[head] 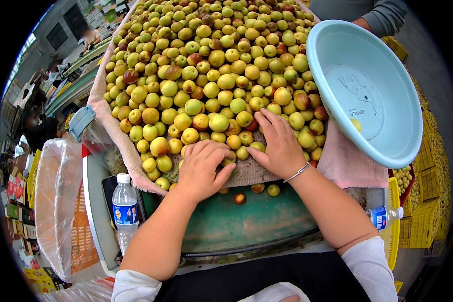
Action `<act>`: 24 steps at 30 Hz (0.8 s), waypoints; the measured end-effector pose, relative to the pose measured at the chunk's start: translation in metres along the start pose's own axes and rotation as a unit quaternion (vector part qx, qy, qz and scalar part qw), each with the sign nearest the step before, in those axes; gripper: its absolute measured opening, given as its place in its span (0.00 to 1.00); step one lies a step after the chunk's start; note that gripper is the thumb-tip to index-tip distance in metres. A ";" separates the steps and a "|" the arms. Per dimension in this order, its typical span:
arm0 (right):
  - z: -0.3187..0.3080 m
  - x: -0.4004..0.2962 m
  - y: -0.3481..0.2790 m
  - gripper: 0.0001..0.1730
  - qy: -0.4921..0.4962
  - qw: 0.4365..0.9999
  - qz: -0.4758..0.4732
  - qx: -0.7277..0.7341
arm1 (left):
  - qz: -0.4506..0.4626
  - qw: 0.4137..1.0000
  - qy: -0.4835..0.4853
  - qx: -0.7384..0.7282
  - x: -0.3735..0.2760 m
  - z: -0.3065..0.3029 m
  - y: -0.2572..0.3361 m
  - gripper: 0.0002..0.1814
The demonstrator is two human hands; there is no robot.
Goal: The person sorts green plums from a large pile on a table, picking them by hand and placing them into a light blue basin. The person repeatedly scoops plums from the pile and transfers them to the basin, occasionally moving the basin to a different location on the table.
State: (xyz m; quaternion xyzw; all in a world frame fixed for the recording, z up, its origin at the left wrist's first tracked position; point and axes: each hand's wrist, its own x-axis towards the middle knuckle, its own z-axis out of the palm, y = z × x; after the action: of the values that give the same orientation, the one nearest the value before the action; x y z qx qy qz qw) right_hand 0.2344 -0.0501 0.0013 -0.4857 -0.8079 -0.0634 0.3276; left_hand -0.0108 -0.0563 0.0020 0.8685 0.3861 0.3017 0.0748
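Observation:
A large heap of yellow-green jujubes, some with red-brown patches, lies before me on a pink ribbed cloth. At the heap's near edge, my left hand rests with curled fingers. One jujube shows between its thumb and forefinger; whether it is gripped is unclear. My right hand, with a bracelet at the wrist, touches the heap with its fingers and thumb apart. Nothing is visibly held in it. Several loose jujubes lie below the cloth's edge on a green surface.
A light blue basin tilts at the right, one yellow fruit inside. Plastic bottles stand left and lie right. Yellow crates line the right; a plastic-lined orange crate is left. A person's sleeve shows behind the basin.

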 end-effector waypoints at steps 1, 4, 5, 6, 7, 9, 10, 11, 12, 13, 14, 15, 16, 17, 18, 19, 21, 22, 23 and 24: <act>0.000 0.001 0.002 0.47 -0.005 1.000 0.007 0.010 | 0.001 1.000 0.001 -0.003 0.000 0.001 -0.002 0.13; -0.001 0.001 0.004 0.49 -0.016 0.999 0.024 0.029 | -0.007 1.000 0.005 -0.007 -0.002 0.004 -0.004 0.14; -0.002 0.001 0.004 0.50 -0.019 0.999 0.030 0.034 | -0.011 1.000 0.006 -0.007 -0.002 0.004 -0.004 0.15; -0.002 0.001 0.004 0.50 -0.040 0.997 0.046 0.041 | -0.014 1.000 0.009 -0.009 -0.002 0.004 -0.004 0.16; -0.003 0.001 0.004 0.50 -0.061 0.995 0.062 0.048 | -0.017 1.000 0.012 -0.011 -0.002 0.005 -0.002 0.16; -0.003 0.001 0.004 0.50 -0.073 0.994 0.062 0.050 | -0.030 0.999 0.020 -0.013 -0.003 0.006 -0.002 0.18; -0.002 0.000 0.005 0.50 -0.064 0.996 0.046 0.045 | -0.040 0.999 0.025 -0.014 -0.004 0.009 -0.003 0.19; -0.001 0.000 0.006 0.50 -0.055 0.997 0.031 0.041 | -0.049 0.998 0.029 -0.014 -0.005 0.010 -0.003 0.20; -0.001 0.001 0.005 0.49 -0.063 0.997 0.030 0.041 | -0.053 0.998 0.036 -0.001 -0.005 0.011 -0.002 0.21; -0.002 0.001 0.004 0.48 -0.070 0.996 0.030 0.041 | -0.057 0.997 0.043 0.011 -0.004 0.012 0.000 0.22; -0.002 0.001 0.004 0.48 -0.077 0.996 0.029 0.041 | -0.060 0.997 0.050 0.024 -0.003 0.012 0.001 0.23; -0.003 0.002 0.004 0.47 -0.072 0.996 0.023 0.040 | -0.043 0.998 0.036 0.042 -0.001 0.012 0.002 0.24; -0.003 0.002 0.004 0.46 -0.067 0.997 0.017 0.039 | -0.026 0.998 0.021 0.060 0.000 0.012 0.004 0.25; -0.003 0.002 0.004 0.45 -0.063 0.997 0.011 0.038 | -0.009 0.997 0.006 0.078 0.001 0.012 0.006 0.26; -0.003 0.003 0.002 0.42 -0.059 0.997 0.011 0.041 | -0.013 0.997 0.006 0.078 0.001 0.012 0.009 0.24; -0.003 0.004 0.001 0.41 -0.078 0.996 0.020 0.039 | -0.007 0.996 0.005 0.086 0.002 0.012 0.010 0.24; -0.005 0.005 0.000 0.40 -0.118 0.992 0.040 0.032 | 0.004 0.995 0.003 0.100 0.003 0.015 0.011 0.24; -0.003 0.004 0.001 0.37 -0.108 0.994 0.021 0.026 | 0.007 0.994 -0.002 0.111 0.006 0.014 0.013 0.25; -0.005 0.004 0.001 0.37 -0.113 0.993 0.021 0.026 | -0.001 0.994 -0.010 0.112 0.007 0.015 0.014 0.25; -0.005 0.003 0.001 0.37 -0.118 0.992 0.019 0.028 | -0.009 0.993 -0.017 0.113 0.008 0.016 0.015 0.25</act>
State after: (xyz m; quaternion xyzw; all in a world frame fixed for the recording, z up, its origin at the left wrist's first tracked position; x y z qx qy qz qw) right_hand 0.2363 -0.0495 0.0074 -0.4958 -0.8329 0.0229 0.2448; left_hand 0.0120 -0.0593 -0.0013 0.8730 0.4242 0.2402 -0.0148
